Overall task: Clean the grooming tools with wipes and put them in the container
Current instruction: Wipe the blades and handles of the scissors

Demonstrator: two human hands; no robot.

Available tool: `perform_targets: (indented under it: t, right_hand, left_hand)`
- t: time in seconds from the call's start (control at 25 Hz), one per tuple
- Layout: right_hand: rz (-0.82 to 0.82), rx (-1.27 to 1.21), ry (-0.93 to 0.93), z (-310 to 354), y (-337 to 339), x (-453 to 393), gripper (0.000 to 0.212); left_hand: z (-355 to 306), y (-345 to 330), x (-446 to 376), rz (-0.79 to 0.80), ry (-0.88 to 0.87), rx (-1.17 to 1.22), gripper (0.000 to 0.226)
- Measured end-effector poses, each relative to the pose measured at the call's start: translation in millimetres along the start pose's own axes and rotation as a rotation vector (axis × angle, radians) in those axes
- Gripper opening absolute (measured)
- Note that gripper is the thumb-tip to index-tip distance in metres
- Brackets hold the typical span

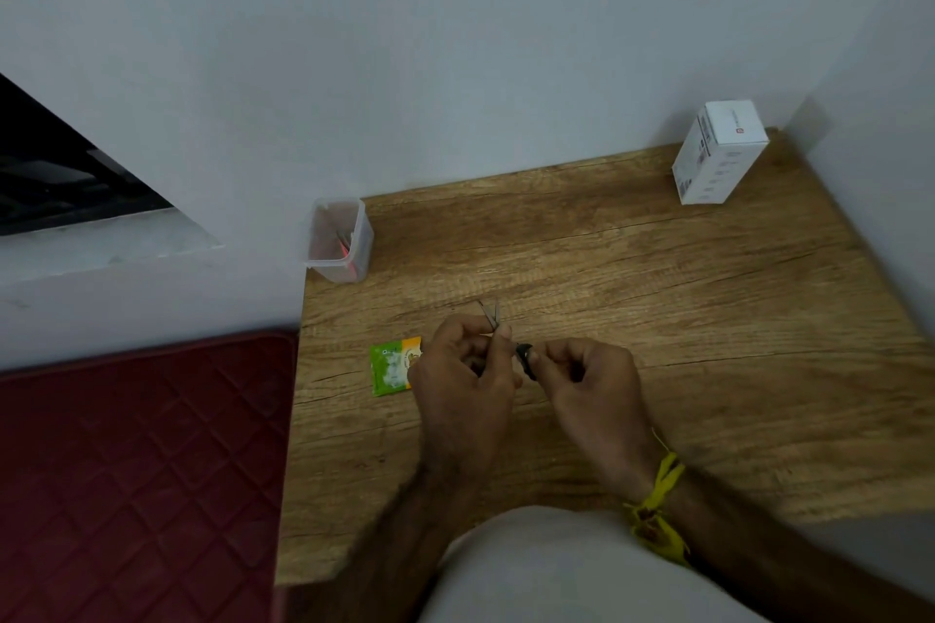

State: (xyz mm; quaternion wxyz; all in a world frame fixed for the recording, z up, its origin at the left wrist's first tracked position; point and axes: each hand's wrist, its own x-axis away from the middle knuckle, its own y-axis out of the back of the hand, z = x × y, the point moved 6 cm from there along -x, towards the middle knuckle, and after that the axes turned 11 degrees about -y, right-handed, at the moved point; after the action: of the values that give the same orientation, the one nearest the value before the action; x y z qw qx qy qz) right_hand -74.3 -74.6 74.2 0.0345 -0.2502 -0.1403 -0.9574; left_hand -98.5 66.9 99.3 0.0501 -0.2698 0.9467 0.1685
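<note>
My left hand pinches a small pair of metal scissors; the open blades poke out above my fingers. My right hand grips the black handle end of the same tool. Both hands hover just above the wooden table. A green wipe sachet lies flat on the table, just left of my left hand. The clear plastic container stands at the table's back left corner, with a red tool and a metal one inside. No loose wipe is visible in either hand.
A white cardboard box stands at the table's back right, near the wall. A dark red quilted mat lies left of the table. White walls close in behind and to the right.
</note>
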Motion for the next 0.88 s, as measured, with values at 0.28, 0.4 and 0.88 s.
perform_targets:
  t: [0.28,0.4,0.88]
  right_hand:
    - [0.097,-0.634,-0.654,-26.5,-15.6,2.8,0.010]
    - [0.239,-0.773,-0.735,-22.2,-23.1,7.1,0.011]
    - [0.030,-0.330,-0.043,0.0,7.2,8.1,0.010]
  left_hand:
    - [-7.1,-5.8,10.9,0.022,-0.210,-0.041,0.023]
    - [-20.4,-5.7,18.7,0.043,-0.462,-0.141,0.018]
    - [-14.1,2.5,9.2,-0.024,-0.216,0.075,0.026]
